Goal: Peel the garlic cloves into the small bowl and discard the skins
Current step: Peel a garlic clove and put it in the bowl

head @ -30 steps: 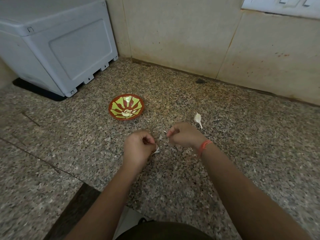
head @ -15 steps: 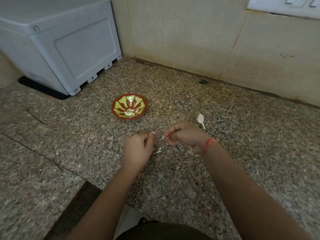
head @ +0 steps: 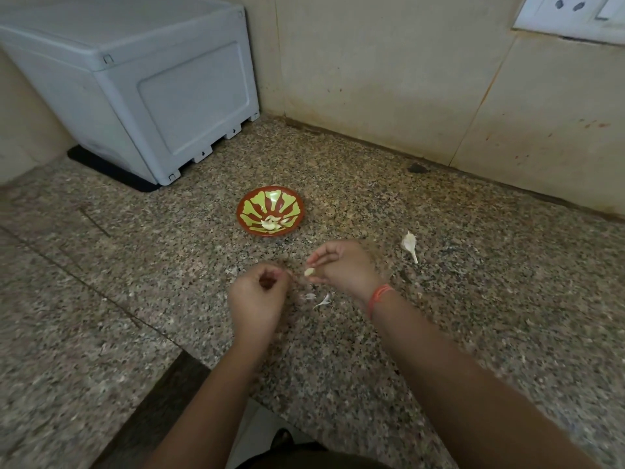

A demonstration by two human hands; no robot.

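Looks like a home kitchen: speckled granite tabletop (head: pixel 439 333), tiled wall (head: pixel 389 79) with a socket (head: pixel 571 11), garlic in a bowl (head: pixel 252 206).

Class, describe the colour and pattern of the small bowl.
Red-brown small bowl with yellow-green petal shapes radiating from its centre; seen in the head view.

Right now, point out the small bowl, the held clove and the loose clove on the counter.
small bowl (head: pixel 270 202): head view, bare inner wall.
held clove (head: pixel 309 272): head view, its exposed end.
loose clove (head: pixel 408 242): head view, its fat body.

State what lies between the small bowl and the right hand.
In the head view, only bare speckled counter lies between bowl and right hand.
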